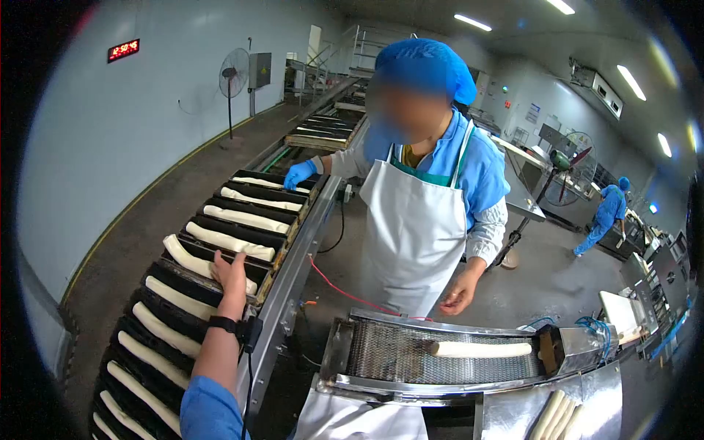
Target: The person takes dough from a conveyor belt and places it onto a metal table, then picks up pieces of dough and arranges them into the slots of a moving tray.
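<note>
My left hand (pixel 229 274), with a black band at the wrist, reaches over the line of dark trays. Its fingers are closed around the right part of a long white dough roll (pixel 188 257). That roll lies aslant in its slot, its far left end up against the slot's edge. Ahead of it, another dough roll (pixel 229 240) lies in the neighbouring slot. Nearer to me, a further dough roll (pixel 176 297) rests in a dark tray (pixel 183 284). The palm side and part of the roll under my hand are hidden. My right hand is out of view.
A co-worker in a white apron (pixel 407 227) stands opposite, a blue-gloved hand (pixel 299 174) at a far tray and a bare hand (pixel 460 290) above a mesh conveyor (pixel 389 359). One dough roll (pixel 480 350) lies on the mesh; several rolls (pixel 557 416) lie on a metal table.
</note>
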Demonstrator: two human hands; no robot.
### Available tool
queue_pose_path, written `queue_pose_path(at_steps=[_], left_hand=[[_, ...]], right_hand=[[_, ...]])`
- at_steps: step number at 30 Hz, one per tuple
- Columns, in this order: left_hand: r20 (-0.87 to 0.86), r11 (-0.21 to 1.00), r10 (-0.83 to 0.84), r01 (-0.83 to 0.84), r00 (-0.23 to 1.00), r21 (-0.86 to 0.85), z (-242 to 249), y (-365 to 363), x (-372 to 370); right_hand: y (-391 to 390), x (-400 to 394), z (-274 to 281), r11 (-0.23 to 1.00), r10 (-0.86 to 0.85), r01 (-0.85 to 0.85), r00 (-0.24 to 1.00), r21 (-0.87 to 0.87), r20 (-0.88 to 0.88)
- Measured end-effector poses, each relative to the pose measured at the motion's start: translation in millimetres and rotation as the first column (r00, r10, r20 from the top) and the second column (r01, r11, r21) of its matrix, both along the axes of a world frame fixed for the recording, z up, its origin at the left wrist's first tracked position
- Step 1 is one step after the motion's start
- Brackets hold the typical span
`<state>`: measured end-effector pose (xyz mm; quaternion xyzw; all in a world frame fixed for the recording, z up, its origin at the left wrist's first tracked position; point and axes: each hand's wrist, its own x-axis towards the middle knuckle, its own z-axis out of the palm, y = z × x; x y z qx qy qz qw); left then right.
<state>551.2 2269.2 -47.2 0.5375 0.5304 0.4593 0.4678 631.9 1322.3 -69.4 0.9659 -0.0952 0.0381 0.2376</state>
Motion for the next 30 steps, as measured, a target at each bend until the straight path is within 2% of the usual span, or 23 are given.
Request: queue_pose_path(at_steps=[1,3,5,7,8,9,10,11,13,15,16,17,19,21,22,23,25,26,27,28,29,30], left_hand=[[0.001,1.000,-0.005,0.005,1.000,-0.005,12.3,-4.0,0.0],[-0.094,0.983,0.125,-0.136,0.988,-0.122,31.3,-6.7,6.1],[-0.111,0.965,0.144,-0.164,0.983,-0.203,30.7,3.6,6.0],[-0.119,0.947,0.241,-0.260,0.963,-0.190,-1.8,33.7,11.8],[-0.121,0.948,0.239,-0.258,0.964,-0.188,-25.1,50.2,12.7],[0.012,0.947,0.233,-0.224,0.972,-0.228,-59.4,70.5,11.3],[0.148,0.949,0.222,-0.179,0.964,-0.259,-71.3,81.6,15.9],[-0.096,0.929,0.275,-0.290,0.957,-0.231,-24.8,48.8,14.3],[0.255,0.946,0.165,-0.079,0.953,-0.315,8.2,18.6,4.3],[0.106,0.944,0.251,-0.219,0.962,-0.245,-9.2,33.8,6.3],[-0.103,0.973,0.192,-0.203,0.976,-0.113,-8.0,32.6,5.2],[-0.204,0.983,0.143,-0.163,0.968,-0.081,-8.7,29.0,6.6],[-0.383,1.000,-0.003,0.002,0.924,-0.002,-16.4,22.9,7.0],[-0.626,0.976,-0.123,0.209,0.770,0.065,3.1,-12.7,8.0],[-0.740,0.916,-0.132,0.367,0.659,0.163,-5.2,-18.6,5.6],[-0.820,0.876,-0.071,0.429,0.568,0.221,-20.8,-14.8,4.5],[-0.834,0.860,-0.052,0.450,0.549,0.243,6.1,-41.3,-2.1],[-0.829,0.860,-0.061,0.452,0.555,0.239,18.7,-48.7,-6.0],[-0.824,0.860,-0.071,0.453,0.562,0.235,24.6,-53.1,-6.0],[-0.794,0.849,-0.065,0.451,0.604,0.274,14.4,-44.3,-8.1],[-0.780,0.855,-0.065,0.438,0.622,0.277,12.2,-42.8,-9.0],[-0.794,0.855,-0.058,0.440,0.605,0.273,13.1,-43.3,-9.7]], right_hand=[[15.6,3.1,9.0,1.000,-0.005,0.005,1.000,-0.005,0.001],[58.0,19.9,28.2,0.969,0.246,-0.246,0.969,0.039,-0.006],[65.4,65.5,-16.8,0.845,0.514,-0.528,0.846,0.083,0.142],[134.5,105.1,-28.5,0.669,0.512,-0.565,0.821,0.484,0.252],[173.7,115.1,-23.9,0.616,0.586,-0.638,0.763,0.462,0.272],[214.9,119.8,-15.1,0.562,0.649,-0.700,0.703,0.441,0.291],[259.6,124.5,-1.1,0.510,0.691,-0.716,0.671,0.477,0.269],[302.6,128.8,13.0,0.460,0.727,-0.725,0.639,0.514,0.252],[369.4,138.3,28.2,0.400,0.753,-0.711,0.615,0.578,0.235],[412.3,156.2,0.2,0.245,0.812,-0.859,0.435,0.449,0.389],[430.9,154.0,-4.5,0.304,0.859,-0.832,0.451,0.464,0.244],[447.8,150.9,-7.2,0.361,0.886,-0.805,0.453,0.470,0.095],[479.0,135.8,-7.4,0.449,0.859,-0.780,0.510,0.436,0.028],[487.7,130.0,-12.9,0.421,0.868,-0.806,0.492,0.417,0.074],[488.2,124.0,0.1,0.387,0.865,-0.795,0.489,0.466,0.116],[483.4,126.7,4.5,0.402,0.853,-0.784,0.508,0.472,0.118],[475.6,132.9,10.8,0.229,0.811,-0.578,0.558,0.783,0.175],[462.9,146.5,-0.7,-0.008,0.774,-0.481,0.552,0.877,0.309],[445.8,141.9,24.4,-0.145,0.698,-0.301,0.644,0.943,0.313],[426.2,142.3,34.1,-0.248,0.555,-0.221,0.765,0.943,0.325],[395.4,144.6,49.8,-0.251,0.446,-0.170,0.854,0.953,0.270],[373.0,136.5,73.2,-0.482,0.204,-0.091,0.955,0.872,0.213]])
